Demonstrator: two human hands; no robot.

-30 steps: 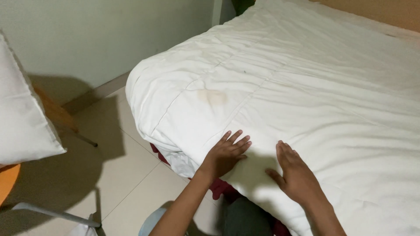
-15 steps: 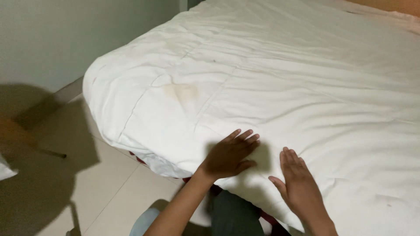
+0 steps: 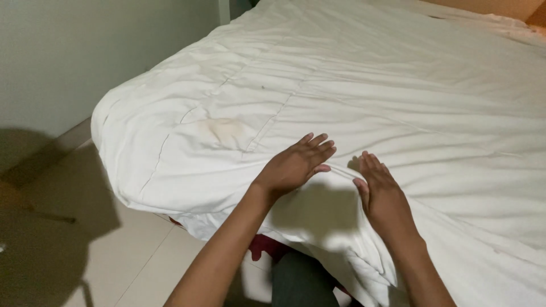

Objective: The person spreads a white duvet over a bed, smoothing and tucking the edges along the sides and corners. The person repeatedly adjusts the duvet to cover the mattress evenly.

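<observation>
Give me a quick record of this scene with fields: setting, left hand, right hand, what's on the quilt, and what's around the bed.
setting: bedroom, seen from above at the bed's near corner
left hand: open, fingers spread, palm down over the white quilt; contact cannot be told
right hand: open, fingers together, edge-on against the quilt beside the left hand
grip: neither hand closes on anything
quilt mark: a yellowish stain left of the left hand
under quilt edge: a bit of red fabric
surroundings: pale tiled floor, plain wall
</observation>
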